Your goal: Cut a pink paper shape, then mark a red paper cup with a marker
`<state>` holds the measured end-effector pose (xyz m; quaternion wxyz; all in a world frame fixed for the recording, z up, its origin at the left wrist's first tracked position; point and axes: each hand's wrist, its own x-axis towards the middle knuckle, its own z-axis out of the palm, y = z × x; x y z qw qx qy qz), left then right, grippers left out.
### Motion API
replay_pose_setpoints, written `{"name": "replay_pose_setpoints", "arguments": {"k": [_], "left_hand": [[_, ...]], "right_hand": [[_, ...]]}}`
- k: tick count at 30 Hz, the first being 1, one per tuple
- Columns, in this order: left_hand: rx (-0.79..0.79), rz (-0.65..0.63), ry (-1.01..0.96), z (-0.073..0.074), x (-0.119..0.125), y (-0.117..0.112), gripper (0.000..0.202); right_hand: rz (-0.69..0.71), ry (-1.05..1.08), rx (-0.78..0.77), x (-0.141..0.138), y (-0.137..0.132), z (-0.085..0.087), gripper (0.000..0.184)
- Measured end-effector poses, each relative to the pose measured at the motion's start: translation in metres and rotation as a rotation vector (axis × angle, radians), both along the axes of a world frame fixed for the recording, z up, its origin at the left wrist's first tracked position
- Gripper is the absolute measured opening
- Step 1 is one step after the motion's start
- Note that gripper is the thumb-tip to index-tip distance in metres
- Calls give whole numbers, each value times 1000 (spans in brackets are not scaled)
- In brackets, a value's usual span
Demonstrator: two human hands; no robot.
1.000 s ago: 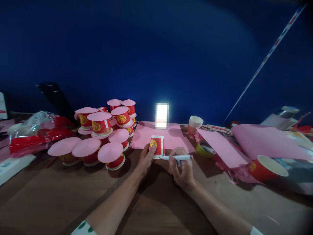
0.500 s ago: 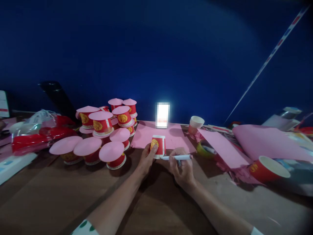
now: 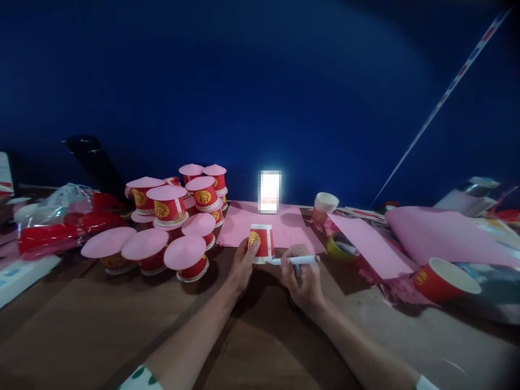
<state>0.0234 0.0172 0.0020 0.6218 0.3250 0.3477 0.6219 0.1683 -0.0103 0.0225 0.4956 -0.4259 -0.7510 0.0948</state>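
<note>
My left hand (image 3: 242, 263) grips an upside-down red paper cup (image 3: 262, 242) with a gold emblem, pressed onto a pink paper sheet (image 3: 264, 225) on the wooden table (image 3: 101, 325). My right hand (image 3: 303, 276) is closed on a white marker pen (image 3: 293, 260), which lies level with its tip at the cup's base on the right side.
Left of the hands stands a cluster of several upturned red cups capped with pink paper discs (image 3: 174, 216). A bright phone screen (image 3: 270, 191) leans on the blue wall. More pink sheets (image 3: 439, 233), a tape roll (image 3: 339, 246) and loose cups (image 3: 441, 279) lie right. Red plastic packs (image 3: 52, 227) lie far left.
Hardly anything has changed: both hands stay at the cup, with the pen tip held at its base. The view shifted very slightly.
</note>
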Motion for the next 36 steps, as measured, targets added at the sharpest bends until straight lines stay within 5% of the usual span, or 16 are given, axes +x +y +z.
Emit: {"name": "replay_pose_setpoints", "arguments": {"k": [20, 36], "left_hand": [[55, -101, -167, -8, -4, 1, 32], [54, -34, -101, -7, -2, 3, 26]], "right_hand": [[-96, 65, -3, 7, 11, -8, 9], [-110, 207, -37, 2, 3, 3, 9]]}}
